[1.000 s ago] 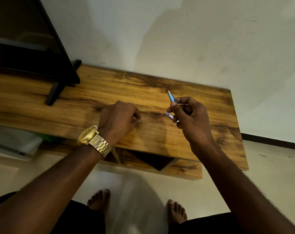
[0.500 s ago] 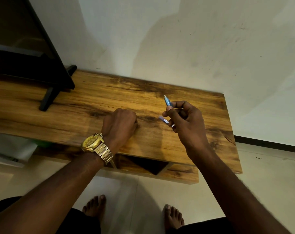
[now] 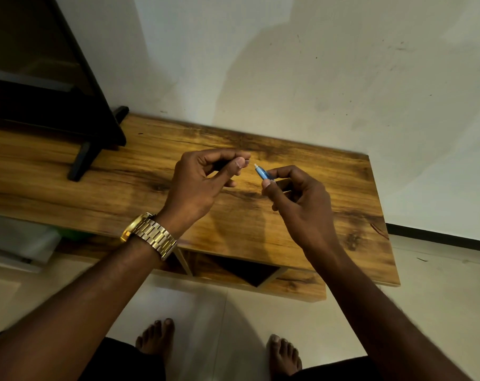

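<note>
Blue plastic tube with a white nozzle (image 3: 263, 173) is pinched in the right hand (image 3: 302, 204) above the brown wood-grain counter (image 3: 343, 196), nozzle pointing at the left hand (image 3: 203, 182) just beside it. That hand's thumb and forefinger press together, fingers curled; whether they grip anything cannot be told.

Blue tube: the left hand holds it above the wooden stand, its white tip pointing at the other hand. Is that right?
Not quite. The head view shows the right hand holding the blue tube above the wooden stand, its white tip pointing at the left hand.
</note>
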A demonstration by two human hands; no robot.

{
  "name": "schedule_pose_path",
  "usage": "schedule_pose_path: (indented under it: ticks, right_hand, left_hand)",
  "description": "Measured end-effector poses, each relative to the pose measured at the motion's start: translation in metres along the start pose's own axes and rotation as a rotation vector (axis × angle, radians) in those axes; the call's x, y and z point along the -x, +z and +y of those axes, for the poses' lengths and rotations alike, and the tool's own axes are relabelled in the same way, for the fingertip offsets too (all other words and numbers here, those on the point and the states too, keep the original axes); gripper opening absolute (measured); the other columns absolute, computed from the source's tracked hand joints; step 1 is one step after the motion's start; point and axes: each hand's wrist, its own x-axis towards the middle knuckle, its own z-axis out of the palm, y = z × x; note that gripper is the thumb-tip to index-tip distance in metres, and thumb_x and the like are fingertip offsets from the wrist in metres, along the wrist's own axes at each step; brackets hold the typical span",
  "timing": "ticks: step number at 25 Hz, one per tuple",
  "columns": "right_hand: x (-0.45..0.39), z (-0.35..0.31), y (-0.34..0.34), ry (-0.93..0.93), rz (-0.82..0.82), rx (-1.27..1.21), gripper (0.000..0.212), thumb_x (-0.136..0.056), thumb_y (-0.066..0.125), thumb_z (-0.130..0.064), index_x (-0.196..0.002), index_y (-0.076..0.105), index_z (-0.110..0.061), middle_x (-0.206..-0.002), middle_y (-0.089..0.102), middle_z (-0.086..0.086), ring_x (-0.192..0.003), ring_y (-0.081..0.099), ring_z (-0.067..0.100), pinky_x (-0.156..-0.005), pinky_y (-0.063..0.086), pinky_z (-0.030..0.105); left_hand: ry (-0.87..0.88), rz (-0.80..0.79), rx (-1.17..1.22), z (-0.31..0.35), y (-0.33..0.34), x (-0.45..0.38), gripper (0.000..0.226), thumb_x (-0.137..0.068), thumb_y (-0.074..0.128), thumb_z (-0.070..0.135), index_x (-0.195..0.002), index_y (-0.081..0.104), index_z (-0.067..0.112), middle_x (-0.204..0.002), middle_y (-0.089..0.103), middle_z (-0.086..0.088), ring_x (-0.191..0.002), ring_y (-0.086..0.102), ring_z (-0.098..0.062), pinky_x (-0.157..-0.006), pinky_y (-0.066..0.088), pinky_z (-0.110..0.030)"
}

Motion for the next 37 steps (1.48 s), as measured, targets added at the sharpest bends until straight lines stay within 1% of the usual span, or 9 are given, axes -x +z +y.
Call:
schedule_pose_path:
  ticks: [6,14,16,19,21,27,31,34,37]
  right_hand:
    - [0.001,-0.001,0.004,-0.021,0.004,0.073,0.014,-0.103,0.076,-0.032,-0.116,0.078,-0.029,-0.092,0.080,-0.005,-0.084,0.077,0.018,-0.079,0.065,0.055]
    - [-0.001,0.000,0.000,-0.026,0.003,0.092,0.013,-0.104,0.076,-0.034,-0.116,0.077,-0.030,-0.093,0.079,-0.007,-0.084,0.077,0.015,-0.078,0.066,0.050]
    - [-0.002,0.002,-0.002,-0.032,-0.001,0.110,0.015,-0.104,0.076,-0.033,-0.117,0.078,-0.028,-0.093,0.079,-0.008,-0.083,0.076,0.013,-0.075,0.066,0.041]
    - [-0.003,0.004,-0.004,-0.081,-0.008,0.178,0.017,-0.103,0.076,-0.033,-0.118,0.079,-0.026,-0.092,0.077,-0.014,-0.081,0.074,0.004,-0.066,0.051,0.011]
    - [-0.002,0.004,-0.005,-0.113,-0.018,0.213,0.015,-0.103,0.077,-0.032,-0.116,0.079,-0.027,-0.090,0.073,-0.020,-0.088,0.072,-0.002,-0.066,0.049,0.005]
    - [-0.003,0.006,-0.006,-0.129,-0.055,0.232,0.012,-0.103,0.077,-0.031,-0.113,0.079,-0.027,-0.089,0.076,-0.017,-0.078,0.069,-0.006,-0.066,0.048,0.007]
    - [-0.003,0.007,-0.003,-0.081,-0.115,0.173,0.012,-0.105,0.075,-0.030,-0.113,0.079,-0.023,-0.093,0.081,-0.009,-0.078,0.073,0.004,-0.072,0.058,0.028]
    - [-0.001,0.008,0.001,-0.075,-0.132,0.134,0.012,-0.107,0.072,-0.028,-0.113,0.078,-0.019,-0.089,0.081,-0.008,-0.067,0.069,-0.003,-0.062,0.050,0.013]
    - [-0.002,0.007,0.004,-0.033,-0.141,0.033,0.013,-0.108,0.069,-0.027,-0.115,0.077,-0.018,-0.091,0.082,-0.003,-0.064,0.068,0.002,-0.061,0.049,0.013]
  left_hand:
    - [0.012,-0.023,0.004,-0.001,-0.004,-0.001,0.011,-0.099,0.081,0.017,-0.110,0.081,0.018,-0.103,0.086,-0.001,-0.088,0.082,-0.018,-0.073,0.067,-0.028]
    - [0.047,-0.045,-0.037,-0.003,-0.002,-0.001,0.011,-0.099,0.081,0.020,-0.109,0.082,0.019,-0.102,0.085,0.004,-0.089,0.082,-0.017,-0.071,0.067,-0.028]
    - [0.060,-0.050,-0.080,-0.004,-0.003,-0.001,0.013,-0.099,0.080,0.021,-0.111,0.083,0.019,-0.102,0.085,0.006,-0.090,0.081,-0.017,-0.071,0.067,-0.028]
    - [0.087,-0.062,-0.163,-0.004,-0.004,0.000,0.013,-0.099,0.080,0.022,-0.112,0.085,0.022,-0.105,0.085,0.010,-0.097,0.081,-0.013,-0.071,0.068,-0.029]
    - [0.111,-0.072,-0.203,-0.003,-0.004,0.001,0.014,-0.099,0.081,0.023,-0.112,0.085,0.024,-0.108,0.084,0.012,-0.101,0.081,-0.009,-0.071,0.069,-0.029]
    - [0.136,-0.140,-0.274,-0.003,-0.008,0.001,0.016,-0.098,0.082,0.022,-0.114,0.086,0.022,-0.110,0.084,0.011,-0.102,0.080,-0.005,-0.077,0.070,-0.033]
    - [0.142,-0.155,-0.302,-0.002,-0.010,0.001,0.016,-0.096,0.084,0.020,-0.111,0.086,0.024,-0.107,0.084,0.015,-0.103,0.080,-0.001,-0.081,0.069,-0.029]
    - [0.159,-0.162,-0.310,0.000,-0.012,0.002,0.018,-0.095,0.084,0.021,-0.113,0.086,0.024,-0.107,0.084,0.015,-0.105,0.079,0.001,-0.081,0.068,-0.027]
    - [0.143,-0.123,-0.275,0.001,-0.011,0.000,0.026,-0.095,0.085,0.025,-0.121,0.083,0.024,-0.107,0.085,0.011,-0.099,0.081,-0.002,-0.081,0.068,-0.029]
